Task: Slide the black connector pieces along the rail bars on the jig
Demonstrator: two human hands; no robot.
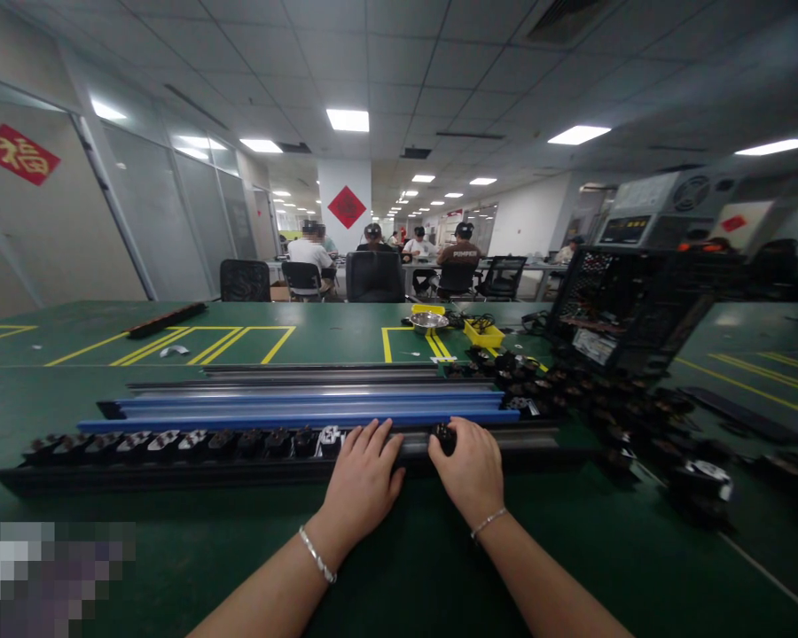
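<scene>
A long black rail (173,474) lies across the green table in front of me, with a row of small black and white parts (192,440) seated along its left half. My left hand (363,478) rests flat on the rail, fingers stretched out and touching the last seated part. My right hand (471,470) is closed, pinching a small black part (444,436) at the rail's top edge. Blue rails (306,409) and grey rails lie stacked just behind.
A heap of loose black parts (572,390) spreads at the right, beside a black open computer case (625,306). A yellow bin (483,334) and a metal bowl (428,320) sit further back. Several people sit at distant tables.
</scene>
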